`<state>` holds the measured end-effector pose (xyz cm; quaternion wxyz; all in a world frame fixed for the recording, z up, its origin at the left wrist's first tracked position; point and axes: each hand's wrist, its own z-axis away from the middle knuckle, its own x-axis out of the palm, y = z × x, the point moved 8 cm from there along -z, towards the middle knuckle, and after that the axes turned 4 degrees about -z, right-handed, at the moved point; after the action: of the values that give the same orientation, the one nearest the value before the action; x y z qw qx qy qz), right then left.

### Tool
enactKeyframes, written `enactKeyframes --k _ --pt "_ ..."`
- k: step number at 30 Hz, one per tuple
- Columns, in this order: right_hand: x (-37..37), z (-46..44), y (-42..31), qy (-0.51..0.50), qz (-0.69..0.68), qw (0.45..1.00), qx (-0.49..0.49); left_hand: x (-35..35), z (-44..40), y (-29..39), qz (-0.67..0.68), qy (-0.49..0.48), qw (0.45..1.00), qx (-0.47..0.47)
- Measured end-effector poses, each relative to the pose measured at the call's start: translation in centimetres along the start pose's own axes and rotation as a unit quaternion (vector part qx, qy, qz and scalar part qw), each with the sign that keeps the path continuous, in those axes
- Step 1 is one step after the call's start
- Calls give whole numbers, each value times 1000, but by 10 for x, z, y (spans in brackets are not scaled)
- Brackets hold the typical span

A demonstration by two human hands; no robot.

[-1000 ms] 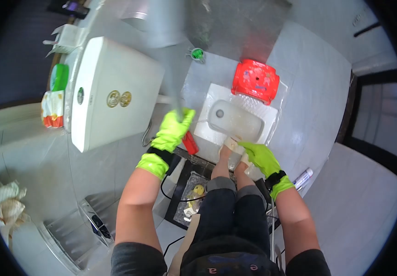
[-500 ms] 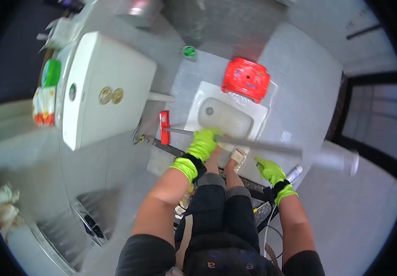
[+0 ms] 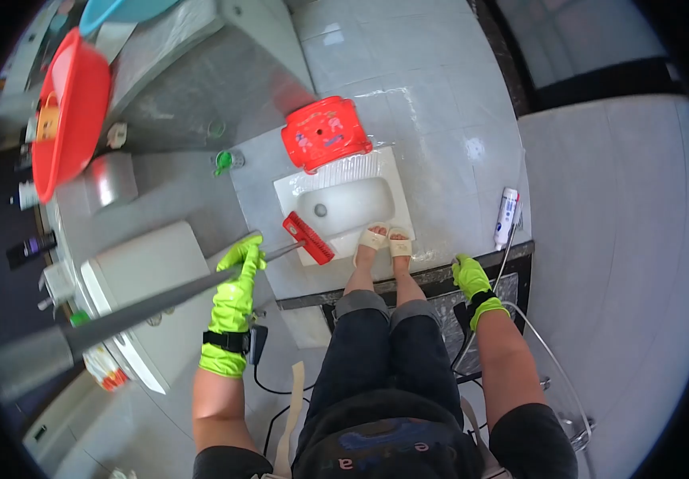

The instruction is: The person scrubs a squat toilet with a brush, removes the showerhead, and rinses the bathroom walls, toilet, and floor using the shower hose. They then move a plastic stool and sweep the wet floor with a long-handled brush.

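My left hand [image 3: 236,275], in a lime-green rubber glove, is closed around the grey pole of a long-handled floor brush [image 3: 308,238]. The brush's red head rests at the left edge of the white squat toilet [image 3: 344,203], and its pole slants down past my hand to the lower left. Gloved the same way, my right hand [image 3: 472,278] hangs at the right, empty with its fingers loosely apart. Nearest to it are a white-and-blue bottle [image 3: 506,214] and a white hose [image 3: 548,343]. My sandalled feet [image 3: 386,239] stand at the toilet's front edge.
A red plastic stool [image 3: 324,132] stands behind the toilet, with a green-and-clear cup [image 3: 231,161] to its left. The white cistern [image 3: 144,263] is on the left. A red basin [image 3: 77,112] sits at upper left. A dark step edge [image 3: 304,302] crosses the floor before me.
The view has turned and shifted. My left hand still grips the brush; its pole end has swung from the right to the lower left, and the head now sits at the toilet's edge.
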<state>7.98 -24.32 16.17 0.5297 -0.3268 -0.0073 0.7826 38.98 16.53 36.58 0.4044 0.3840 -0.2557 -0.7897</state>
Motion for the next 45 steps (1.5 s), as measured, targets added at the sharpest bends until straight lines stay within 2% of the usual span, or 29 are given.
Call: enactKeyframes --k 2,3,6,8,11,14,18,20,25,29,31,33,36,37,38,40,42,44,45 --pt "-7 -4 -3 29 -19 999 -23 11 3 13 -24 -2 1000 6" --pt "-12 -9 -12 41 13 998 -35 16 3 19 -27 -12 999 14" --pt "-14 -29 -31 91 -45 994 -51 29 3 34 -48 -33 998 8" --pt "-21 -37 -67 84 -65 992 -65 31 2 47 -66 -43 996 27" --pt "-17 -48 -91 8 -77 997 -27 35 5 60 -91 -52 994 42" --pt "-22 -48 -63 64 -53 996 13 31 4 57 -101 -50 993 35" --pt "7 -23 57 174 -170 964 103 36 6 62 -101 -74 992 30" --pt "-11 42 69 160 -344 896 231 45 9 74 -113 -105 986 66" --pt "-24 102 160 267 -368 852 260 82 19 111 -127 -173 968 128" --pt "-68 152 178 297 -431 800 294 137 44 172 -133 -239 942 194" --pt "-72 160 202 328 -479 757 299 181 45 192 -124 -252 944 171" --pt "-58 163 241 390 -492 726 282 224 38 207 -129 -273 940 158" --pt "-29 203 286 360 -547 670 350 292 52 240 -94 -297 928 204" --pt "-10 208 311 409 -567 633 333 321 51 253 -102 -322 910 240" --pt "29 212 349 422 -544 629 359 350 46 259 -109 -321 911 233" --pt "34 270 346 438 -575 553 415 410 43 280 -140 -313 910 234" --pt "123 306 401 472 -612 485 410 452 53 297 -146 -305 910 238" --pt "148 343 388 471 -670 369 440 512 57 319 -134 -311 904 263" --pt "155 350 383 487 -680 345 425 539 53 328 -142 -324 896 269"
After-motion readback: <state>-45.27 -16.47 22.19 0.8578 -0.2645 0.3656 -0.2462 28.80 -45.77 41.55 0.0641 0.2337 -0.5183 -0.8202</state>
